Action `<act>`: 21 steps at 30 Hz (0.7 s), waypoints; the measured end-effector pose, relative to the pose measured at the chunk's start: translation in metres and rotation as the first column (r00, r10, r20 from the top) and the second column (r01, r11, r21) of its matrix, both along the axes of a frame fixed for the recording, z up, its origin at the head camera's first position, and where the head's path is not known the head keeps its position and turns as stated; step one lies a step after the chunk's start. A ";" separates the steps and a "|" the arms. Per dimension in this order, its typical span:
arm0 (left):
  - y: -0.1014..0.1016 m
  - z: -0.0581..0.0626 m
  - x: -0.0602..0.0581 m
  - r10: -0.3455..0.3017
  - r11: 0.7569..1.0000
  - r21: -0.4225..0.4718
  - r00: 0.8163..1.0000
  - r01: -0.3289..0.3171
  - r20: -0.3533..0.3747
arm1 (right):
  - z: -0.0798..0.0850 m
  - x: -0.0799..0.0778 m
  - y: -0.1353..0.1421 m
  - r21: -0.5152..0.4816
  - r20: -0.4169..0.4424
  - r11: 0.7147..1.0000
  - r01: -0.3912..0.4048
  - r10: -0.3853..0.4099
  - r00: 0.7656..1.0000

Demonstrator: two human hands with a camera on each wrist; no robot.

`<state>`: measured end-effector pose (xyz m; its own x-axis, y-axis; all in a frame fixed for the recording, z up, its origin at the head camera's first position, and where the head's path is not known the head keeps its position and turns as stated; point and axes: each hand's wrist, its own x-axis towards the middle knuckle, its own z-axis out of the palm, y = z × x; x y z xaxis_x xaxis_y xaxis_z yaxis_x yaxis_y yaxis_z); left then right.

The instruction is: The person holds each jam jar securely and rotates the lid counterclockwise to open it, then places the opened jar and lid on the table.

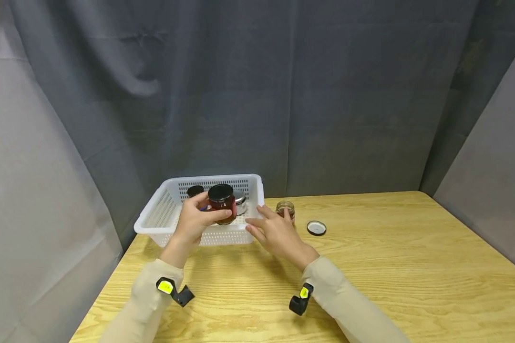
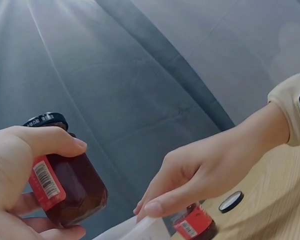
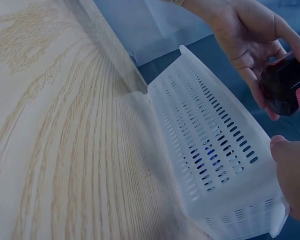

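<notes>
My left hand (image 1: 194,220) grips a jar of dark red contents with a black lid (image 1: 221,204), thumb and fingers around its sides. A barcode label shows on this jar in the left wrist view. It is held upright over a white perforated plastic basket (image 1: 167,230). My right hand (image 1: 281,233) lies over the basket's front right corner, its fingers spread and thumb at the rim. Just beyond that hand stands an uncovered glass jar (image 1: 285,205) with a red label, partly hidden by a finger. Beside it lies a round lid (image 1: 316,228), pale inside up.
Inside the basket stand a black-lidded jar (image 1: 195,191) and a silver-lidded jar (image 1: 240,202), with something blue among them. The basket is at the back left of the wooden table (image 1: 369,252). Grey curtains (image 1: 347,105) rise behind and at both sides.
</notes>
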<state>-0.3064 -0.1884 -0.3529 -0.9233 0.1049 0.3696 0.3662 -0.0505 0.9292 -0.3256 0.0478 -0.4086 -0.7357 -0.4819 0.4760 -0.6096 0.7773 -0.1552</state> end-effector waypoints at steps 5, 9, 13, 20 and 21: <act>0.003 -0.001 0.005 -0.032 0.999 0.007 0.999 0.032 -0.018 | 0.001 0.001 0.001 0.065 0.013 0.998 0.012 -0.012 1.000; 0.006 -0.001 0.006 -0.032 0.999 -0.015 0.999 0.032 -0.033 | 0.004 0.001 0.004 0.131 0.048 0.991 0.012 -0.019 0.999; 0.005 0.000 0.006 -0.022 0.999 -0.030 0.999 0.021 -0.028 | 0.006 0.000 0.005 0.162 0.072 0.987 -0.016 0.005 0.997; 0.005 -0.004 0.008 -0.007 0.996 -0.092 0.999 0.003 -0.045 | 0.013 0.000 0.012 0.150 0.104 0.988 -0.031 0.016 0.994; 0.006 -0.005 0.008 -0.001 0.995 -0.098 0.999 -0.004 -0.050 | 0.015 0.001 0.013 0.138 0.105 0.990 -0.038 0.023 0.994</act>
<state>-0.2982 -0.1822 -0.3576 -0.9040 0.1416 0.4035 0.4125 0.0400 0.9101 -0.3247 0.0610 -0.3932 -0.7611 -0.5611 0.3255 -0.6198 0.7770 -0.1099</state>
